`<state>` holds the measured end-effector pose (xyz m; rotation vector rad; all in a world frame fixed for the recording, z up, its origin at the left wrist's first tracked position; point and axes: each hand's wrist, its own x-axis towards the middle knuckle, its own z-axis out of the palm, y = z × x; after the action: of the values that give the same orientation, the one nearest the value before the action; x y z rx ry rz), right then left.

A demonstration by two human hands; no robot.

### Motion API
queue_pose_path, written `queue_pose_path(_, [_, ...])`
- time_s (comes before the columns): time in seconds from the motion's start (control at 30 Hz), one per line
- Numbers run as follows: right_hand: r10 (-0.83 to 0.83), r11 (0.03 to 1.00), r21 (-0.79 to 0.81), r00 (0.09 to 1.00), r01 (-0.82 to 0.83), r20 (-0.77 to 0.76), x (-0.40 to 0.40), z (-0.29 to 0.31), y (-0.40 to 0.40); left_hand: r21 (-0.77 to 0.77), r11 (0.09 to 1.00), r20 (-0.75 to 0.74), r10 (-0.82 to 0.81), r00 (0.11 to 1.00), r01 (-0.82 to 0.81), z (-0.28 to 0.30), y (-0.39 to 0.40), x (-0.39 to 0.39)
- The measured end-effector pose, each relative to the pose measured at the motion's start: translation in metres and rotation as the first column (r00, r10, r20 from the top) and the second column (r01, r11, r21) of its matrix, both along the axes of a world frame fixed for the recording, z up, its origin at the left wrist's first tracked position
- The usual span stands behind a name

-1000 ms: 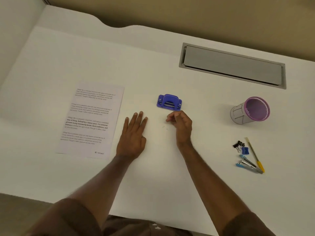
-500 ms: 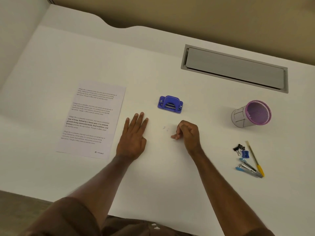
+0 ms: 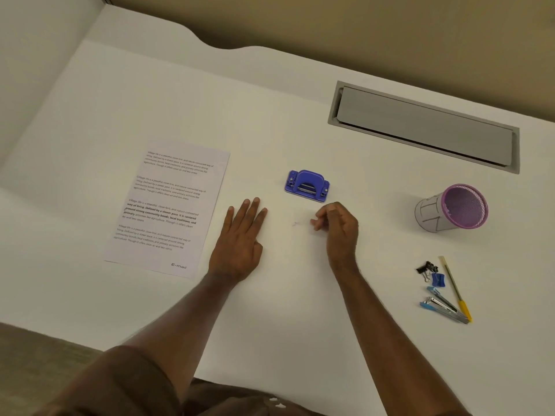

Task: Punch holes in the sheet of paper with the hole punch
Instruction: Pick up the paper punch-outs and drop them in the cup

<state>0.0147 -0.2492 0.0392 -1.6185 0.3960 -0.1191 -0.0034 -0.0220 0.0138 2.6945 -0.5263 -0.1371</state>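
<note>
**Paper and punch still apart, both hands empty**

The sheet of paper [image 3: 168, 208] lies flat on the desk [image 3: 150, 85], off to the person's left, its printed side up. The hole punch [image 3: 307, 185] sits on its own near the middle of the desk, well apart from the sheet, with nothing in its slot. The left hand [image 3: 240, 238] rests palm down between the two, fingers spread flat, just beside the paper's edge and gripping nothing. The right hand [image 3: 338, 226] is just in front of the punch, fingers loosely curled with the tips drawn together; I can't see that it has hold of anything.

To my eye the punching has not started. Next, one hand needs to take the sheet and slide an edge into the punch, and the other must press down.
</note>
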Motion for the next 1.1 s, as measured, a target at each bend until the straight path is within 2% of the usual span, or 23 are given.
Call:
queue_pose_path(0.1, [-0.109,0.993,0.052,0.994,0.11,-0.022,-0.009,0.001,-0.002,0.008,1.0,-0.001,0.0,1.0,0.0,0.0,0.0,0.0])
queue_pose_path(0.2, [-0.146,0.985,0.091,0.989,0.149,-0.037,-0.013,-0.001,0.01,0.014,1.0,-0.001,-0.002,1.0,0.003,-0.001,0.0,0.0])
queue_pose_path(0.5, [-0.065,0.982,0.171,0.995,0.077,-0.072,-0.006,0.003,0.05,0.02,1.0,-0.01,-0.003,1.0,0.004,0.0,0.0,0.001])
queue_pose_path(0.57, [-0.08,0.992,0.094,0.994,0.087,-0.075,-0.005,0.007,0.045,0.023,1.0,-0.007,-0.003,1.0,0.004,0.0,0.0,0.001])
queue_pose_path(0.63, [-0.064,0.988,-0.146,0.997,0.059,-0.03,-0.004,0.009,0.034,0.017,1.0,0.003,-0.002,1.0,0.002,0.001,0.0,0.0])
queue_pose_path(0.7, [0.062,0.874,-0.483,0.998,-0.051,0.006,-0.004,0.009,0.023,0.017,1.0,0.006,-0.002,1.0,0.002,0.001,0.0,0.0])
queue_pose_path(0.77, [0.211,0.691,-0.689,0.973,-0.216,-0.094,-0.004,0.01,0.02,0.017,1.0,0.007,-0.002,1.0,0.002,0.001,0.0,0.0])
queue_pose_path(0.83, [0.309,0.544,-0.749,0.92,-0.377,-0.239,-0.004,0.01,0.021,0.014,1.0,0.008,-0.004,1.0,0.003,0.001,0.0,0.0])
queue_pose_path(0.93, [0.356,0.393,-0.795,0.874,-0.462,-0.331,-0.001,0.008,0.024,0.007,1.0,0.013,-0.004,1.0,0.004,0.002,0.0,0.0])
queue_pose_path(1.0, [0.364,0.368,-0.802,0.866,-0.471,-0.342,0.001,0.008,0.025,0.001,1.0,0.017,-0.003,1.0,0.003,0.003,0.0,0.0])
queue_pose_path(1.1, [0.387,0.387,-0.789,0.861,-0.476,-0.33,0.003,0.007,0.026,-0.011,1.0,0.027,-0.002,1.0,0.002,0.003,0.0,-0.001])
